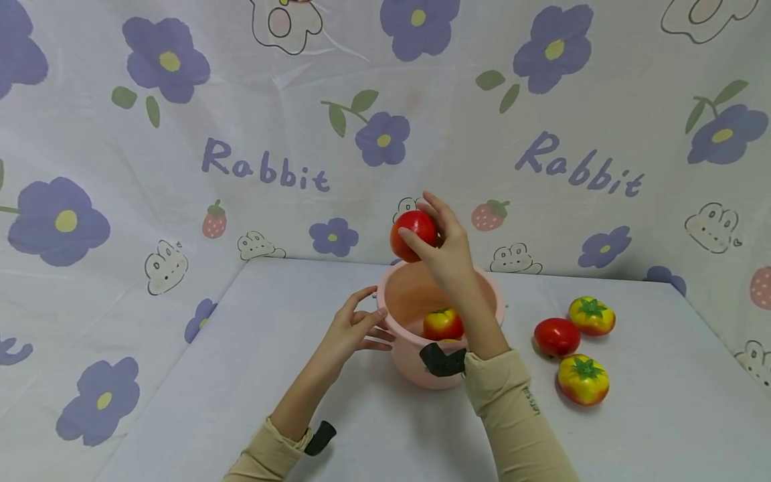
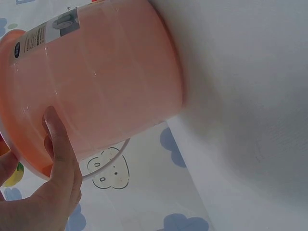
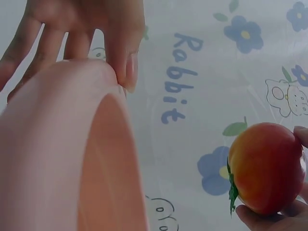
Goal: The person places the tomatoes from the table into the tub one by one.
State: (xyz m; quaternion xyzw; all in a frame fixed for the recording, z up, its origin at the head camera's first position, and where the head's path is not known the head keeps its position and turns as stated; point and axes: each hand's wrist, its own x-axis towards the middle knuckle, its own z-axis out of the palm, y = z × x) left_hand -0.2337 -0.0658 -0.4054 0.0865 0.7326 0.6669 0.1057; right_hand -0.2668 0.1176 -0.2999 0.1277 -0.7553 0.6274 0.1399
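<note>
A pink bucket [image 1: 415, 367] stands on the table with its mouth up. At its left rim is my left hand [image 1: 354, 328], thumb over the edge and fingers along the outer wall, holding it; the left wrist view shows this grip beside the bucket wall [image 2: 115, 72]. Above the bucket's mouth my right hand [image 1: 448, 258] grips a red tomato [image 1: 417, 222] between thumb and fingers. Green leaves show on this tomato [image 3: 267, 168] in the right wrist view. Inside the bucket lies a yellow-red tomato [image 1: 442, 325], partly hidden by the rim and my right forearm.
Right of the bucket, a red tomato [image 1: 557, 337] lies between two yellow-red tomatoes, one behind it [image 1: 593, 316] and one in front [image 1: 583, 380]. A patterned cloth [image 1: 277, 120] hangs behind the white table [image 1: 211, 402]. The bucket's thin handle [image 2: 108, 163] shows in the left wrist view.
</note>
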